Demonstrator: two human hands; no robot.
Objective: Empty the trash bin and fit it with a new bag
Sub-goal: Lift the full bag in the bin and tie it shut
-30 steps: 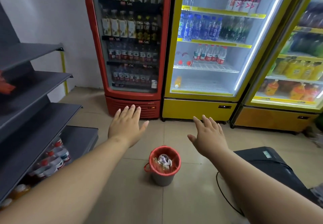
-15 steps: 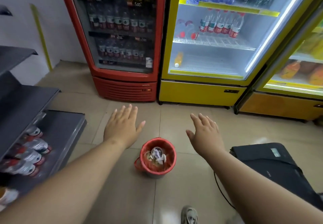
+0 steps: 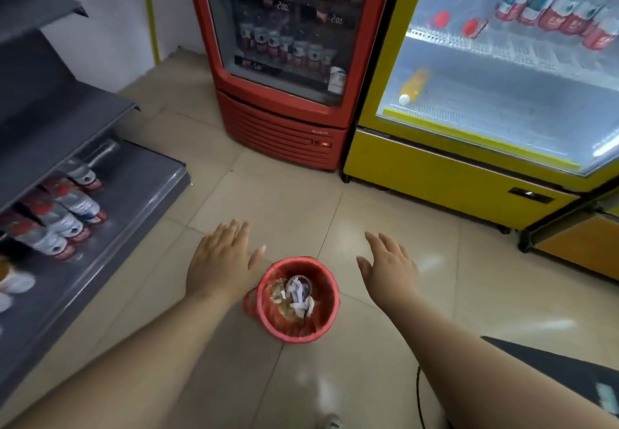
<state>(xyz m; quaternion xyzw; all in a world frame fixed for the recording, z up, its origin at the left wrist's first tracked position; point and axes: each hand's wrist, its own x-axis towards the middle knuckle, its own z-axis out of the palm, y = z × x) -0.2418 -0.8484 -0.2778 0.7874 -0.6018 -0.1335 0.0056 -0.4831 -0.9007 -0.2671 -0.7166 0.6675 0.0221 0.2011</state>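
Note:
A small trash bin point(image 3: 326, 323) lined with a red bag stands on the tiled floor, below and between my hands. Crumpled white paper and other rubbish point(image 3: 298, 296) lie inside it. The bag's red edge sticks out on the bin's left side. My left hand point(image 3: 219, 261) hovers just left of the bin's rim, palm down, fingers spread, holding nothing. My right hand point(image 3: 388, 269) hovers to the right of the rim, also spread and empty. Neither hand touches the bin.
A red drinks cooler point(image 3: 284, 60) and a yellow cooler point(image 3: 485, 93) stand ahead. Grey shelving point(image 3: 110, 200) with lying bottles runs along the left. A black device point(image 3: 576, 378) with a cable lies at the lower right. A shoe tip point(image 3: 331, 422) shows at the bottom.
The view has tilted down and come closer to the bin, which now looks larger. Both hands have lowered toward the bin's sides, still spread and empty.

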